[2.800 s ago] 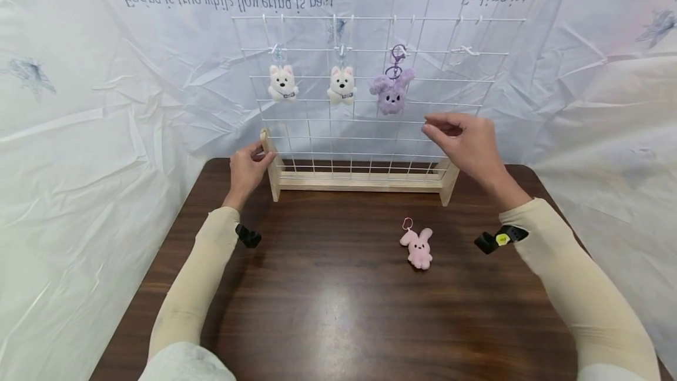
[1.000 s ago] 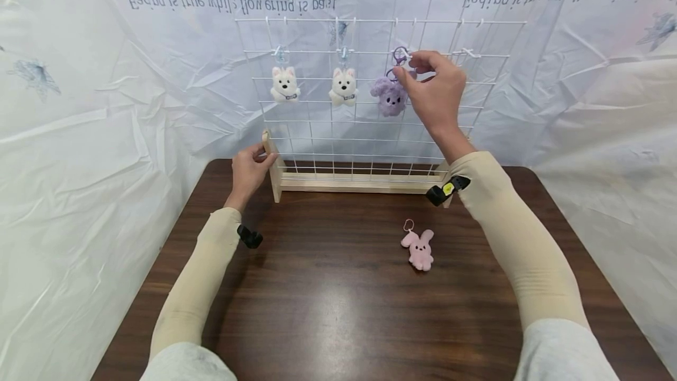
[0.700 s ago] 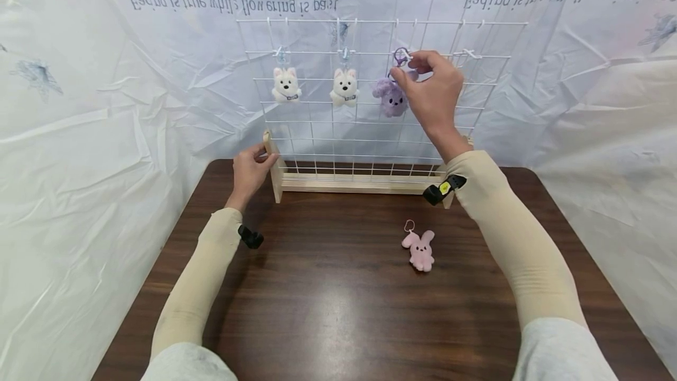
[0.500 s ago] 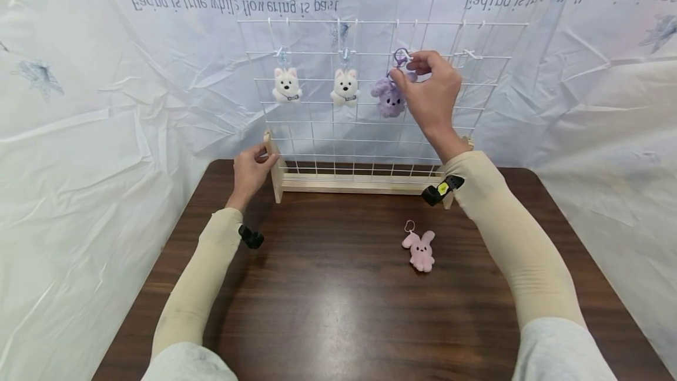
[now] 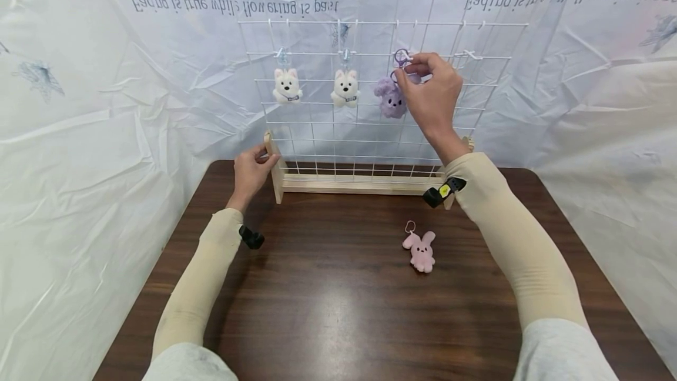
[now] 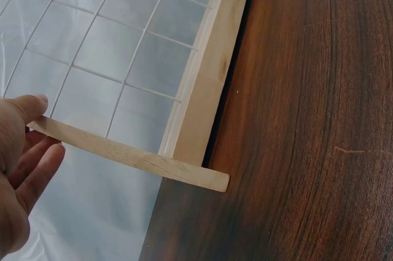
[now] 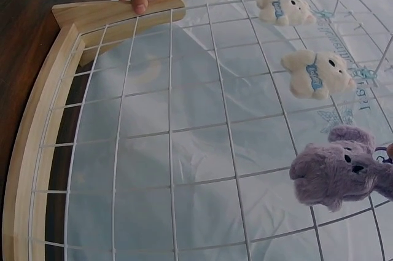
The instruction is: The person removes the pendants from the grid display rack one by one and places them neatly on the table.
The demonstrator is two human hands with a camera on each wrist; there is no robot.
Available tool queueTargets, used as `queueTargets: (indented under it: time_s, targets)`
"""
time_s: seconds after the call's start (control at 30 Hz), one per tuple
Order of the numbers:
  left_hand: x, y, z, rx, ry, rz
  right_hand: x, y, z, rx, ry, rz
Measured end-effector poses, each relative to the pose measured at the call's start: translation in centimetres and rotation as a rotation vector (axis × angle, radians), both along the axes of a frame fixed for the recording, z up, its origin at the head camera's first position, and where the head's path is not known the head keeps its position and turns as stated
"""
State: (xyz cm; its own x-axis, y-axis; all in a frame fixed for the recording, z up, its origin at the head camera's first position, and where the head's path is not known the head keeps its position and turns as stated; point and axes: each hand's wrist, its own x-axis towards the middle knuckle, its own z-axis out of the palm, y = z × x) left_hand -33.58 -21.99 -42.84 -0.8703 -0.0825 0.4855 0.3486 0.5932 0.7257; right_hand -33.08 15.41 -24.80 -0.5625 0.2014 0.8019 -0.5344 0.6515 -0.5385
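In the head view my left hand point(image 5: 251, 172) grips the wooden end post point(image 5: 275, 169) of a white wire grid rack point(image 5: 312, 128); the left wrist view shows thumb above and fingers below that post point(image 6: 129, 153). My right hand point(image 5: 433, 87) pinches the purple clasp of a fluffy purple bunny keychain point(image 5: 390, 102), whose ring point(image 5: 401, 56) is at a white hook. The hand partly hides the bunny's right side. In the right wrist view the purple bunny point(image 7: 334, 172) hangs before the grid, a fingertip at the right edge.
Two white dog keychains, one on the left point(image 5: 287, 86) and one in the middle point(image 5: 345, 88), hang on hooks. A further hook point(image 5: 468, 54) is at the right. A pink bunny keychain point(image 5: 421, 251) lies on the dark wooden table point(image 5: 317, 287). White sheeting surrounds the table.
My right hand has moved up and left from beside the rack to the purple bunny's clasp, and the bunny sways slightly. The left hand keeps its grip on the post.
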Motion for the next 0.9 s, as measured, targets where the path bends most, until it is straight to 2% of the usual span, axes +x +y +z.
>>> queueTargets:
  time_s: [0.9]
  targets:
    - [0.03, 0.03, -0.03, 0.022, 0.009, -0.01, 1.06, 0.02, 0.28, -0.202, -0.035, 0.131]
